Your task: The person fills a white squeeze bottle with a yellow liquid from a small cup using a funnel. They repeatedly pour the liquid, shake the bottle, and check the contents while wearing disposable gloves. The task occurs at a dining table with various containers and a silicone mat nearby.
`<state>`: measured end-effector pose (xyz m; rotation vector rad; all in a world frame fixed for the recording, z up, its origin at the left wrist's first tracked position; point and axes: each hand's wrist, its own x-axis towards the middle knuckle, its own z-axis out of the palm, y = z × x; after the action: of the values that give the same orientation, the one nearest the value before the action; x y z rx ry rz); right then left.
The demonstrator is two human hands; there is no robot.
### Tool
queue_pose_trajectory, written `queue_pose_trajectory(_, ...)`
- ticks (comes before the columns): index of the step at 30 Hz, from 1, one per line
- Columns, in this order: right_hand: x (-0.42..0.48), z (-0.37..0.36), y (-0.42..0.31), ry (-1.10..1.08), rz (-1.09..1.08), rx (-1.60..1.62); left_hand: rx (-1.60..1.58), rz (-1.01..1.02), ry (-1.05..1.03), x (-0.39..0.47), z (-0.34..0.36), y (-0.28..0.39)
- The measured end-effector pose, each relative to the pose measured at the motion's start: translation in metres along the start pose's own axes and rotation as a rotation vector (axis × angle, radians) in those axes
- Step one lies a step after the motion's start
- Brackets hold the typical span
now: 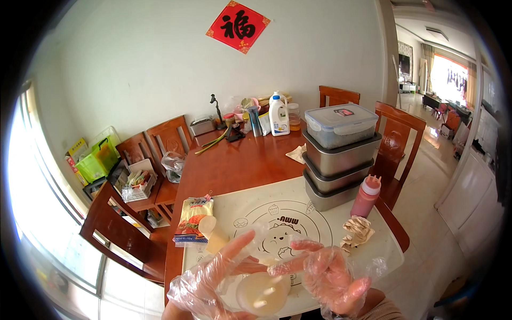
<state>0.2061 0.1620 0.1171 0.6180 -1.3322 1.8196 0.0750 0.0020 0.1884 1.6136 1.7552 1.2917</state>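
Both my hands wear clear, crinkled plastic gloves, above a pale printed mat [224, 200] on the table. My left hand [218, 272] has its fingers apart and holds nothing that I can see. My right hand [332, 272] is turned palm up, fingers spread and empty, one finger pointing towards the left hand. Between and below them lies a round, pale, translucent thing [262, 294] with small whitish streaks on it; whether it is a bowl or a flat disc I cannot tell. Beyond my left fingers is a beige cylinder [218, 236], leaning by a printed food packet [196, 220].
Lidded metal containers [332, 160] stand stacked under a clear plastic box [341, 124] at right. Nearby are a squeeze bottle of pink sauce [365, 198] and crumpled paper [357, 232]. A white jug [279, 116], a tumbler [254, 121] and green stalks [214, 142] occupy the far end. Wooden chairs [120, 232] flank the table.
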Motion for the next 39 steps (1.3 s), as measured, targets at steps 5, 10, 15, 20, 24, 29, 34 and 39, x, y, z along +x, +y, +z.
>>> queue_pose_trajectory(5,-0.001,-0.001,-0.002,-0.023,-0.006,-0.031,-0.057,-0.027,0.045,-0.001,0.003,0.003)
queue_pose_trajectory(10,0.0,-0.002,0.0,-0.013,-0.07,-0.18,-0.048,-0.04,0.058,-0.002,0.003,0.004)
queue_pose_trajectory(15,0.0,-0.002,-0.011,-0.066,-0.069,-0.303,-0.023,0.073,0.019,0.001,0.0,-0.002)
queue_pose_trajectory(20,-0.001,-0.007,-0.01,-0.089,-0.11,-0.35,-0.144,0.004,0.085,-0.001,0.004,-0.011)
queue_pose_trajectory(24,-0.013,-0.021,-0.008,-0.1,-0.158,-0.451,-0.236,-0.021,0.089,-0.013,0.0,-0.033)
queue_pose_trajectory(29,-0.03,-0.042,0.0,-0.24,-0.193,-0.784,-0.293,-0.083,0.206,-0.026,0.009,-0.044)
queue_pose_trajectory(34,-0.035,-0.051,-0.013,-0.519,-0.051,-1.147,-0.327,-0.106,0.255,-0.035,0.011,-0.047)
queue_pose_trajectory(39,-0.03,-0.037,-0.015,-0.582,-0.122,-1.427,-0.428,-0.132,0.346,-0.04,0.013,-0.044)
